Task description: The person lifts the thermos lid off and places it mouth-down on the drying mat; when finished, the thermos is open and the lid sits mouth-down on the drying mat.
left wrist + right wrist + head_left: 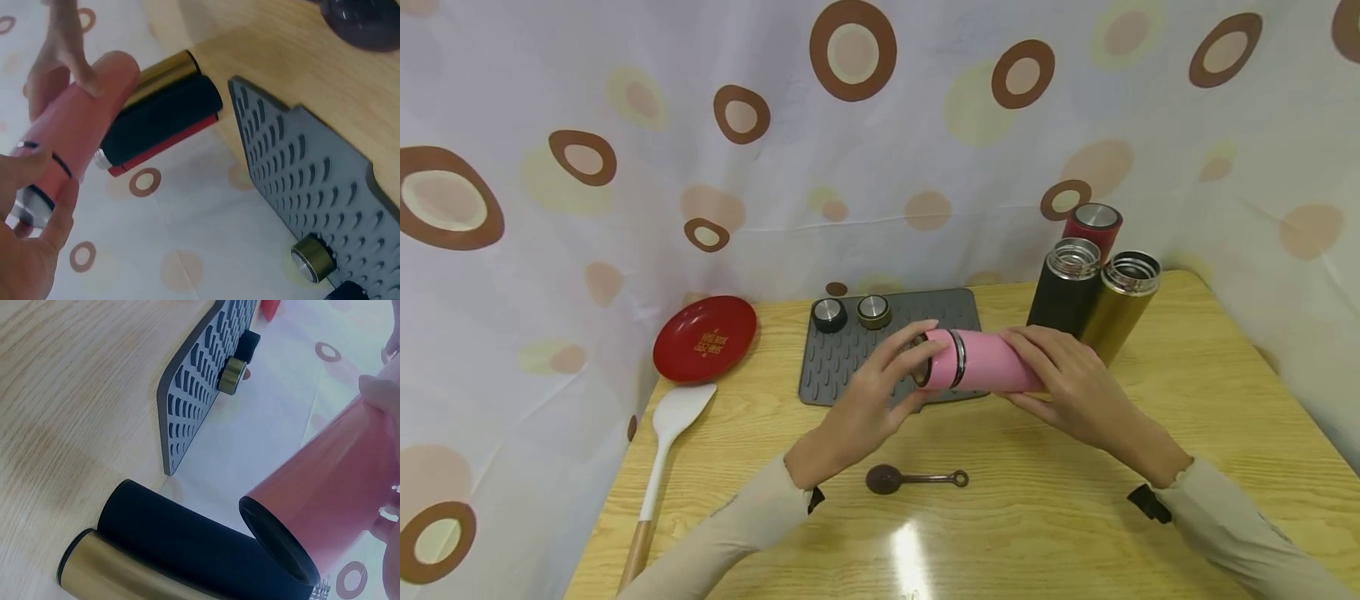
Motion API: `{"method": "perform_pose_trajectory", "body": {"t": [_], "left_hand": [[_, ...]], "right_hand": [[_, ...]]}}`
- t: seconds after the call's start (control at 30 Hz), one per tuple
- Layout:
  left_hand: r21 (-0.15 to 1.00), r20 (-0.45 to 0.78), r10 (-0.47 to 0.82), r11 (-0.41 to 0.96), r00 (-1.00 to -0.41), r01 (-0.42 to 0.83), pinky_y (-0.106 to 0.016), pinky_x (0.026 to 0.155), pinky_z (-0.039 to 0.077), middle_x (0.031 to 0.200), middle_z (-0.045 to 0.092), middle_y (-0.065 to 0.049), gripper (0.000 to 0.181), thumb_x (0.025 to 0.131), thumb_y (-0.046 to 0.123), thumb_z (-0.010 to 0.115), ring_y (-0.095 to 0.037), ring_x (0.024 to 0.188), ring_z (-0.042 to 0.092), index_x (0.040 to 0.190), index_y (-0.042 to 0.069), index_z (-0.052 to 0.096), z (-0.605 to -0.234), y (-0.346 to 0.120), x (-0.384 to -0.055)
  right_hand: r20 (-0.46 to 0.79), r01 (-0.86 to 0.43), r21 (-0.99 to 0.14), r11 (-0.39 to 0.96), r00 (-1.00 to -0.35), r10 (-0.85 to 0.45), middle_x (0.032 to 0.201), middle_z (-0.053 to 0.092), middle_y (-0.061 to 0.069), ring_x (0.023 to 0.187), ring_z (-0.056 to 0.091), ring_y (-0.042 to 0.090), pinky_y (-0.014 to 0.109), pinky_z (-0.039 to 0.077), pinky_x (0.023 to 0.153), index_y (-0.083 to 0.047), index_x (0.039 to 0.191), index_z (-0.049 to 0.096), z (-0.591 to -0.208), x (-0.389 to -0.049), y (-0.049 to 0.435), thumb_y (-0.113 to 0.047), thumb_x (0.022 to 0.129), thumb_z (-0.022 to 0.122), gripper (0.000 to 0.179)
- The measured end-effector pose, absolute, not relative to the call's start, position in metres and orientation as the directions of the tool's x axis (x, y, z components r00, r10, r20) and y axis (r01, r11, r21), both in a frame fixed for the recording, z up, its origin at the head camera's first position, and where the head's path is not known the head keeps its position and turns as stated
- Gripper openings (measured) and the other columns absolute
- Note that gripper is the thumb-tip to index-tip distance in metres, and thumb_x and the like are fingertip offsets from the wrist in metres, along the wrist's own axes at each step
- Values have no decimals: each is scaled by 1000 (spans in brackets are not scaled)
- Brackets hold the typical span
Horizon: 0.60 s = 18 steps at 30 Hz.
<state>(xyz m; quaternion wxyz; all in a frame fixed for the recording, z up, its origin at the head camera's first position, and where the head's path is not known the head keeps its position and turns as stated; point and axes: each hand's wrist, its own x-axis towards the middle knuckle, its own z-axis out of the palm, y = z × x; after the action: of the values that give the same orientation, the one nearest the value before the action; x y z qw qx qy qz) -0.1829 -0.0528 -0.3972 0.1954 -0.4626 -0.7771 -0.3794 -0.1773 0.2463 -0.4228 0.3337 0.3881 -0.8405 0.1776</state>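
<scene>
A pink thermos [996,360] is held sideways above the table, its lid end toward the left. My left hand [871,387] grips the lid, thumb below and fingers over the top; the left wrist view shows the lid's silver top [31,206] between thumb and fingers. My right hand [1067,379] holds the thermos body, and its black base [278,540] faces the right wrist camera. Behind the right hand stand a black thermos [1060,287] and a gold thermos [1122,308], both with bare threaded mouths. A red thermos [1093,225] with its lid on stands behind them.
A grey ridged mat [827,367] lies at the back, bearing a black lid [829,315] and a gold lid [874,312]. On the left are a red plate [703,337] and a white spatula [673,417]. A dark spoon [887,479] lies in front.
</scene>
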Motion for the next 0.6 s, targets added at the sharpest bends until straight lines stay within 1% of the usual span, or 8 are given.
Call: {"method": "perform_pose_trajectory", "body": {"t": [0.03,0.07,0.13,0.2,0.27,0.33,0.47,0.6], "left_hand": [[447,638,570,274,-518,851,-29,102,56,154,48,-15,72,88,2,84,-26,135,58,149,12,48,-395,-54,-183],[515,605,561,266,-565,815,-28,97,58,150,52,-14,70,88,4,84,-23,128,63,149,12,50,-393,-55,-184],[687,491,525,258,-695,680,-26,84,61,137,61,-10,62,91,10,83,-17,109,70,146,13,54,-390,-57,-184],[824,351,469,257,-810,506,-27,73,61,125,66,-7,55,94,17,81,-12,91,71,144,13,57,-386,-58,-184],[880,239,421,287,-875,378,-29,69,60,114,67,-7,50,96,23,78,-12,81,69,141,13,59,-385,-57,-183],[878,204,400,329,-894,348,-29,71,60,109,67,-8,48,97,28,76,-13,83,68,139,10,60,-384,-56,-183],[836,270,354,376,-895,400,-30,78,59,109,66,-6,49,94,29,80,-14,88,66,135,8,60,-384,-54,-185],[785,346,336,408,-876,467,-35,83,61,121,63,-9,59,89,24,86,-19,98,65,139,8,60,-384,-57,-191]], "right_hand": [[699,-773,-39,634,-474,-535,128,65,24,114,64,41,63,57,89,5,136,62,-423,-177,246,-59,109,42,72],[699,-775,-35,631,-470,-538,128,65,24,114,64,42,63,57,89,5,136,62,-423,-177,246,-59,109,41,72],[697,-776,-20,631,-463,-548,128,65,25,114,65,42,62,58,88,6,136,62,-424,-177,246,-58,109,40,72],[692,-774,2,633,-456,-560,128,65,24,114,65,42,62,58,89,6,137,62,-425,-177,245,-57,110,39,72],[692,-770,31,637,-444,-569,128,65,24,113,65,42,62,57,90,6,136,62,-426,-177,245,-56,111,38,71],[692,-765,56,642,-433,-577,128,65,24,113,65,42,62,57,90,5,137,61,-426,-178,244,-54,111,38,69],[708,-757,94,646,-406,-579,126,65,27,109,65,45,64,57,88,7,137,60,-425,-182,244,-49,112,40,65],[714,-735,94,671,-420,-560,125,64,29,107,65,47,65,56,88,8,137,60,-423,-184,249,-50,112,39,66]]}}
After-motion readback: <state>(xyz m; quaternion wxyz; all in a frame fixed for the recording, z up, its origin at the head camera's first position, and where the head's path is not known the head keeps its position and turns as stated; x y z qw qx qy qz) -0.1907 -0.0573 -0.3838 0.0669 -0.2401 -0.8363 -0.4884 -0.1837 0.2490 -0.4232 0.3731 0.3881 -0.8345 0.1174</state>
